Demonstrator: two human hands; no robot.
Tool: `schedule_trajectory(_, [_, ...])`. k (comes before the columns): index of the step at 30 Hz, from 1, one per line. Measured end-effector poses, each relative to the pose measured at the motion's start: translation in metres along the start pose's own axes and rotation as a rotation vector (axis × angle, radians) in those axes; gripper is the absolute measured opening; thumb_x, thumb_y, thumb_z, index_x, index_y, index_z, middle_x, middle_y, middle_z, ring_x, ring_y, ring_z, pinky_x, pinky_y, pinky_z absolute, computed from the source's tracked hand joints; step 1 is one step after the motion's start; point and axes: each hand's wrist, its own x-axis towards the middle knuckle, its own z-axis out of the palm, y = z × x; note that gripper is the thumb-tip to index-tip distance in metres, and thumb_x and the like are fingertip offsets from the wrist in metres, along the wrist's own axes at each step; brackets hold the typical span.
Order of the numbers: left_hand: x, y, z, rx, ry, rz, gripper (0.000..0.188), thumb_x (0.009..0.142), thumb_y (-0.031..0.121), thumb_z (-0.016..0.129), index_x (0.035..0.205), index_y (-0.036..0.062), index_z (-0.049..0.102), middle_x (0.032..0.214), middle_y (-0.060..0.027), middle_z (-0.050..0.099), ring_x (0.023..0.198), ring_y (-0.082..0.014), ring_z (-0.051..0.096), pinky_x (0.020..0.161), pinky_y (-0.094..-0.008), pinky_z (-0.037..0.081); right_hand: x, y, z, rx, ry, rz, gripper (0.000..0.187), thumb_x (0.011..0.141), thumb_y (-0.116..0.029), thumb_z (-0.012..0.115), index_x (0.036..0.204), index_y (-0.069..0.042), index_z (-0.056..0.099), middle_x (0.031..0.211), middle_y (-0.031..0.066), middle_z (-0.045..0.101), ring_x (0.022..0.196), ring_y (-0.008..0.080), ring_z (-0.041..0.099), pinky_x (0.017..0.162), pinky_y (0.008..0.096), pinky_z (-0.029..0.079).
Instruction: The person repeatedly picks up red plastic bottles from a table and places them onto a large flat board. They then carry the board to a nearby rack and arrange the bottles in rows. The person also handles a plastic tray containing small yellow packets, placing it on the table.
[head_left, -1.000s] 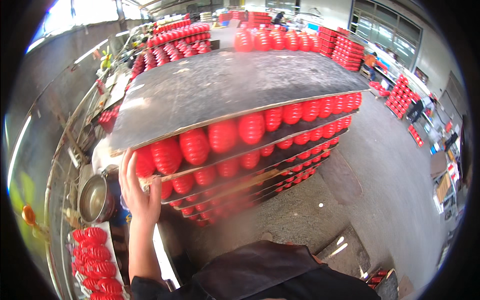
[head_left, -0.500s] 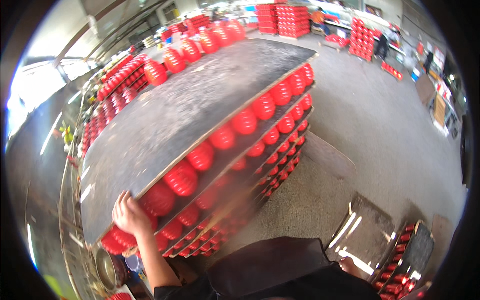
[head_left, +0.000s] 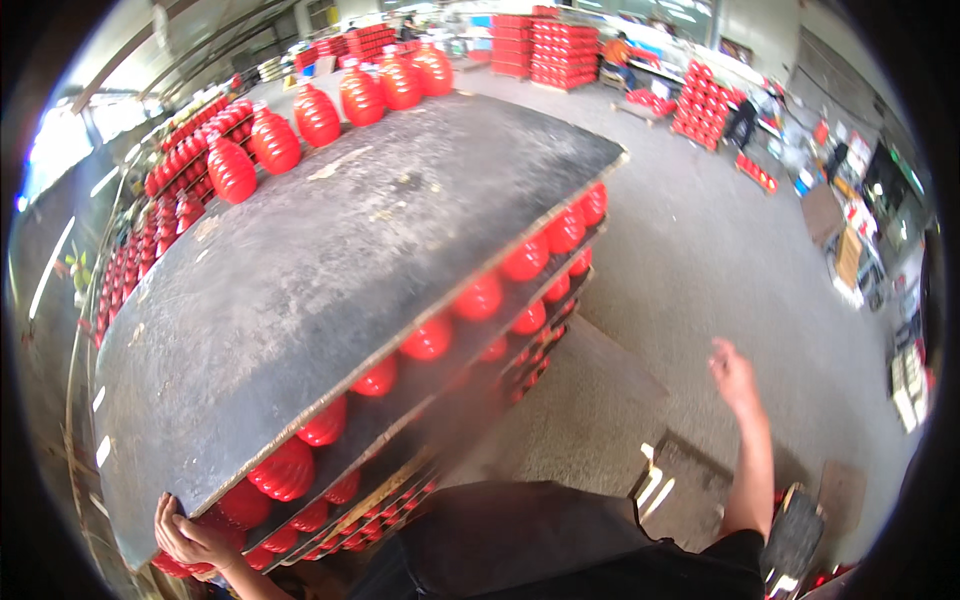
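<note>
My left hand point(head_left: 188, 535) grips the near-left corner of a large dark board point(head_left: 330, 240), its fingers curled over the edge. This board tops a stack of boards with rows of glossy red ribbed bottles point(head_left: 428, 338) between the layers. Along its far-left edge stand several more red ribbed bottles point(head_left: 318, 116) with pale necks. Held out over the floor to the right of the stack, my right hand point(head_left: 735, 378) is empty, with its fingers loosely apart. The lower layers near my body are blurred and partly hidden.
A flat board point(head_left: 610, 355) lies on the floor beside the stack. Another low stack point(head_left: 795, 530) stands at the lower right. Red stacks point(head_left: 563, 55) and a person point(head_left: 618, 60) are at the back. More rows of bottles point(head_left: 140, 240) line the left.
My right hand has come out over the floor on the right. My left hand stays at the board's near-left corner. The view has shifted, and the stack now sits lower and further left.
</note>
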Motion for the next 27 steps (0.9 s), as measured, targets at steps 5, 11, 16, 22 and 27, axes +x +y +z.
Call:
schedule_trajectory(5, [-0.005, 0.006, 0.000, -0.050, 0.036, -0.063, 0.029, 0.090, 0.012, 0.044, 0.092, -0.0051, 0.067, 0.102, -0.0177, 0.072, 0.099, -0.0342, 0.066, 0.094, -0.0443, 0.047, 0.216, -0.193, -0.018, 0.181, 0.169, -0.505, 0.026, 0.094, -0.010, 0.064, 0.120, -0.005, 0.064, 0.102, 0.0064, 0.067, 0.090, 0.0131, 0.063, 0.081, 0.0283, 0.051])
schedule_trajectory(11, [0.012, 0.032, 0.007, -0.033, 0.174, -0.044, 0.059, 0.104, 0.037, 0.040, 0.078, -0.0045, 0.073, 0.084, -0.0194, 0.072, 0.072, -0.0301, 0.068, 0.068, -0.0383, 0.056, 0.418, -0.406, 0.047, 0.143, 0.096, -0.836, 0.032, 0.091, -0.018, 0.068, 0.119, -0.004, 0.063, 0.107, 0.0094, 0.068, 0.096, 0.0172, 0.065, 0.087, 0.0324, 0.052])
schedule_trajectory(16, [0.007, 0.032, 0.005, -0.181, 0.135, -0.145, 0.059, 0.104, 0.042, 0.044, 0.088, -0.0078, 0.071, 0.097, -0.0263, 0.070, 0.081, -0.0332, 0.067, 0.069, -0.0412, 0.060, 0.517, -0.520, 0.109, -0.061, 0.047, -0.814, 0.047, 0.088, -0.028, 0.068, 0.128, -0.004, 0.059, 0.113, 0.0171, 0.067, 0.104, 0.0291, 0.067, 0.087, 0.0376, 0.054])
schedule_trajectory(22, [-0.029, 0.007, -0.016, -0.131, 0.023, -0.468, 0.027, 0.092, 0.010, 0.040, 0.108, -0.0035, 0.057, 0.117, -0.0150, 0.057, 0.116, -0.0278, 0.051, 0.107, -0.0406, 0.036, 0.584, -0.551, 0.172, -0.354, 0.039, -0.697, 0.060, 0.084, -0.027, 0.067, 0.139, -0.008, 0.051, 0.133, 0.0222, 0.058, 0.126, 0.0359, 0.056, 0.103, 0.0445, 0.047])
schedule_trajectory(27, [-0.031, 0.006, -0.010, -0.234, 0.082, -0.475, 0.020, 0.090, 0.007, 0.040, 0.100, -0.0014, 0.055, 0.109, -0.0142, 0.057, 0.109, -0.0266, 0.053, 0.105, -0.0399, 0.036, 0.633, -0.549, 0.214, -0.389, 0.010, -0.705, 0.057, 0.089, -0.020, 0.062, 0.142, -0.006, 0.047, 0.150, 0.0186, 0.045, 0.137, 0.0358, 0.047, 0.110, 0.0455, 0.044])
